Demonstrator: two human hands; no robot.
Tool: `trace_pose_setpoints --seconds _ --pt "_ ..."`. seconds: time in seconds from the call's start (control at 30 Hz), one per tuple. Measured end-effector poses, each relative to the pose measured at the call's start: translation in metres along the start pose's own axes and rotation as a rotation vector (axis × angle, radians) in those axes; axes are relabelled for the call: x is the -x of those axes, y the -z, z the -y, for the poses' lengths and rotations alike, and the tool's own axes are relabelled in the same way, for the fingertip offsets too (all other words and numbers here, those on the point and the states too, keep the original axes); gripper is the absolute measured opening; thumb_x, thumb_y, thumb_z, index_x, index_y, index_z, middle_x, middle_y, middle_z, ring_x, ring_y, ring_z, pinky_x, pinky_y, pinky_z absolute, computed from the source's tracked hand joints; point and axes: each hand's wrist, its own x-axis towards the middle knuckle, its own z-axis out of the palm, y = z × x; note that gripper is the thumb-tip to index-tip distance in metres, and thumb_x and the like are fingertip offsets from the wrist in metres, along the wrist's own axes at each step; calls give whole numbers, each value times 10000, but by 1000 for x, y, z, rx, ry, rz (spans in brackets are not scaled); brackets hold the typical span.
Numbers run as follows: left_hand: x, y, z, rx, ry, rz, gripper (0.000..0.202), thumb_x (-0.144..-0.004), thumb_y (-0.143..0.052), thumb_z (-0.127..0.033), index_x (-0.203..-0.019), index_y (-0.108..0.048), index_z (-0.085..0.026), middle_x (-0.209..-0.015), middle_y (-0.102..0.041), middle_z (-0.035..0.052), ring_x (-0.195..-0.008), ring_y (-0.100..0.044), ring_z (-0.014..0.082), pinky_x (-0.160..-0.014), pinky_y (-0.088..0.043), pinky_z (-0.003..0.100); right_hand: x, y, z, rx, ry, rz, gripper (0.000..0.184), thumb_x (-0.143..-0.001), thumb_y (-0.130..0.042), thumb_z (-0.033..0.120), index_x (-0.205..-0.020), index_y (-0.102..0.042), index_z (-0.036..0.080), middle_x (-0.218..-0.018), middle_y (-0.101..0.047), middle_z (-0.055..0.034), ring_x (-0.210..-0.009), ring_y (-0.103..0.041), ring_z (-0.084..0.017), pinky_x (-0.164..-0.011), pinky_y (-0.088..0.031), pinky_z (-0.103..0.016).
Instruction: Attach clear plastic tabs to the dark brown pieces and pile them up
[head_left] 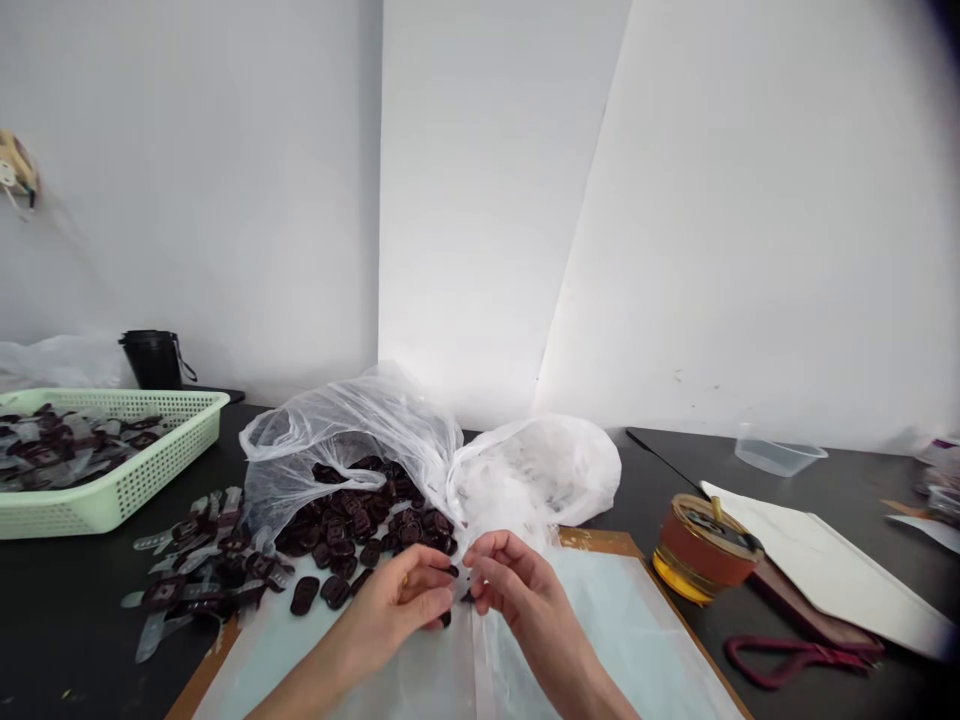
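My left hand [411, 597] is closed on dark brown oval plastic pieces [445, 619], whose edges show past the fingertips. Close beside it, my right hand [517, 580] has thumb and fingers pinched together; a small, partly clear bit shows at the tips, too hidden to name. Both hands are over a pale sheet on a brown board [600, 630]. Behind the left hand, a heap of similar brown pieces [341, 525] spills from a clear plastic bag [352, 410]. A white plastic bag [540, 465] with whitish contents lies behind the right hand.
Brown pieces with clear straps [199, 570] are piled at left, below a green basket [165, 465] holding more. A black cup [152, 358] stands behind. To the right are an amber round container [701, 550], dark red scissors [795, 655], a white pad [832, 570] and a clear tub [778, 455].
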Motion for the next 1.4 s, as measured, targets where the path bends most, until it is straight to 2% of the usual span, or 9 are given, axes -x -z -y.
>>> trace_pose_setpoints --seconds 0.1,0.2,0.4,0.63,0.73,0.87,0.97,1.1,1.4 --pt "0 -4 0 28 42 30 296 -753 -730 -408 -870 -669 -143 -735 -694 39 -689 -651 185 -641 -513 311 0 -2 -3 -91 -43 2 207 -778 -740 351 -836 -648 175 -868 -656 -31 -660 -553 -117 -606 -446 -232" --pt "0 -4 0 -4 47 20 276 -733 -740 -400 -784 -668 -138 -671 -666 16 -588 -591 144 -577 -474 280 -3 1 -8 -128 -62 -12 230 -755 -757 368 -834 -661 175 -882 -666 -39 -645 -547 -116 -593 -441 -228" --pt "0 0 2 -24 35 51 240 -770 -707 -376 -814 -673 -143 -679 -649 6 -573 -550 128 -548 -433 257 -4 2 -13 -174 -129 -47 272 -710 -808 363 -877 -695 180 -873 -687 -40 -618 -541 -107 -578 -438 -218" --pt "0 0 0 2 59 71 260 -810 -661 -406 -864 -642 -152 -679 -601 -11 -583 -536 126 -532 -399 240 -3 1 -13 -153 -103 -93 300 -672 -845 373 -860 -715 179 -785 -688 -18 -612 -535 -102 -580 -430 -209" --pt "1 -1 0 -112 33 22 271 -875 -551 -430 -833 -615 -170 -657 -563 -25 -567 -519 135 -531 -400 252 -3 2 -15 -75 -82 -124 314 -670 -840 407 -854 -727 179 -775 -683 -20 -649 -560 -125 -620 -454 -236" --pt "2 -2 3 -561 -131 -146 138 -861 -558 -309 -829 -657 -218 -788 -631 3 -692 -563 185 -634 -419 293 -2 4 -10 40 -41 -153 340 -669 -826 448 -872 -746 186 -776 -693 -20 -700 -590 -164 -717 -481 -294" --pt "3 -2 7 -784 -211 -148 145 -751 -626 -152 -851 -679 -244 -939 -665 24 -916 -579 250 -772 -423 330 -1 6 -4 71 -29 -169 359 -674 -819 458 -902 -752 188 -798 -716 -30 -737 -604 -187 -750 -475 -313" --pt "2 -2 9 -856 -212 -99 208 -752 -597 -109 -884 -671 -252 -973 -664 26 -955 -580 257 -818 -414 347 -1 7 -1 87 -22 -161 362 -675 -823 448 -925 -748 198 -809 -727 -33 -761 -621 -196 -748 -475 -315" --pt "4 -4 1 -849 -184 -68 101 -790 -572 -156 -756 -619 -239 -863 -656 8 -904 -557 243 -780 -388 338 -2 1 -13 116 54 -85 321 -670 -832 433 -808 -689 181 -731 -697 -28 -668 -596 -157 -640 -462 -273"
